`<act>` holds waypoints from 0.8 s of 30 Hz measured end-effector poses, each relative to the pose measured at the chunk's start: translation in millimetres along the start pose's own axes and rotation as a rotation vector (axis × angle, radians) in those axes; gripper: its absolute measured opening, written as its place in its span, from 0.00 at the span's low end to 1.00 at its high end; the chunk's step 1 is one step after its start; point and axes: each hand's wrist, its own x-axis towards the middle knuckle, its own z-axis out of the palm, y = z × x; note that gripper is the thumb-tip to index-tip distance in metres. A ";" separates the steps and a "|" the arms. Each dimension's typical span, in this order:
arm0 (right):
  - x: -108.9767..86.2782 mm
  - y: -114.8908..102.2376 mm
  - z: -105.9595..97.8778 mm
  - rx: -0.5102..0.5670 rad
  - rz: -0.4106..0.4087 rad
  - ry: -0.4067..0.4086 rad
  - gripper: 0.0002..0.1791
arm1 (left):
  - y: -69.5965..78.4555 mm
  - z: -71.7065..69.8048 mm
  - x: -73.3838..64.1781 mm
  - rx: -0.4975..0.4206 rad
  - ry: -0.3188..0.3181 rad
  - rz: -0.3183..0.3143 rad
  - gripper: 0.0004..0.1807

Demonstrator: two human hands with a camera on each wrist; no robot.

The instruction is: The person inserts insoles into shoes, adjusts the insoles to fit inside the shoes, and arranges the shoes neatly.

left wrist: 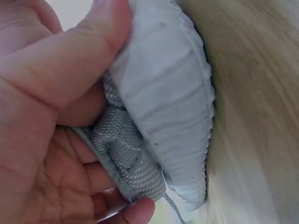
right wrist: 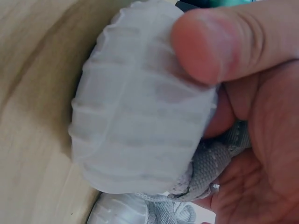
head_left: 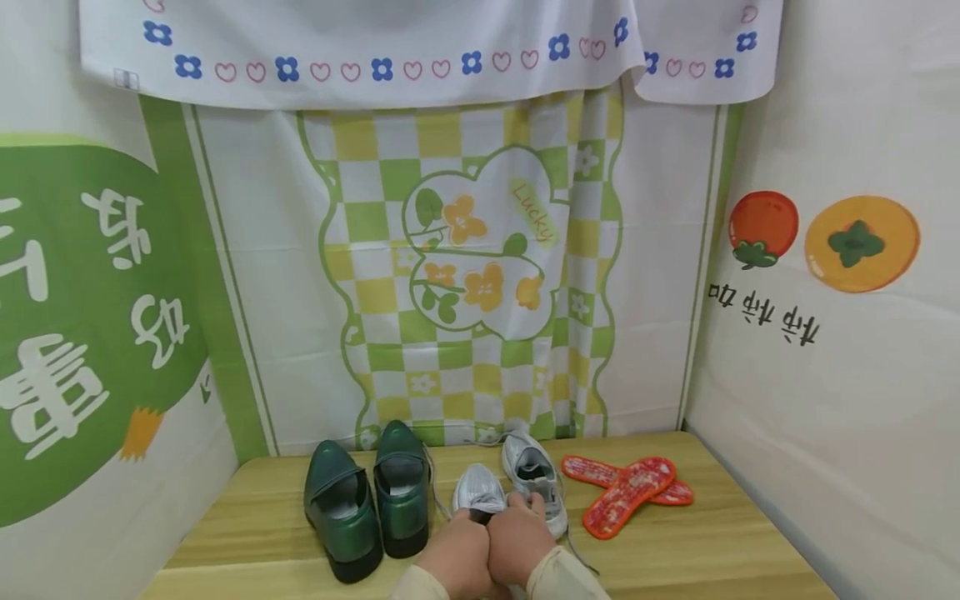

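Both hands are at a grey sneaker (head_left: 480, 486) with a white ribbed sole, low in the middle of the head view. My left hand (head_left: 459, 550) grips its heel end, the thumb on the sole's side wall (left wrist: 163, 79) and the other fingers at the grey knit upper (left wrist: 124, 140). Close beside it, my right hand (head_left: 519, 537) pinches the same shoe; its thumb lies on the white sole (right wrist: 135, 107), fingers curled at the collar. The second grey sneaker (head_left: 528, 458), laces loose, stands just right of and behind the held one, partly covered by the right hand.
Two dark green loafers (head_left: 401, 492) stand on the left of the wooden board (head_left: 262, 517). To the right, two red-edged insoles (head_left: 633, 496) lie crossed. Printed cloth walls (head_left: 480, 250) enclose the back and sides.
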 end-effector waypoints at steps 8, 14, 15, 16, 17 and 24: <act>-2.9 2.0 21.4 0.020 0.017 0.082 0.11 | -10.6 11.4 2.6 0.063 -0.039 -0.002 0.42; 6.6 6.9 13.7 0.067 0.045 -0.071 0.16 | -10.2 9.3 4.6 0.078 -0.040 -0.012 0.40; 7.1 7.5 11.3 0.069 0.045 -0.090 0.16 | -10.0 8.6 5.3 0.068 -0.049 -0.011 0.39; 7.0 7.8 9.6 0.083 0.045 -0.108 0.15 | -10.3 8.3 6.2 0.056 -0.060 -0.013 0.37; 6.0 7.7 8.3 0.091 0.042 -0.111 0.15 | -11.0 8.9 6.8 0.045 -0.074 -0.021 0.36; -3.3 12.7 17.5 0.089 0.015 -0.006 0.09 | -16.6 14.8 12.7 0.002 -0.081 -0.028 0.27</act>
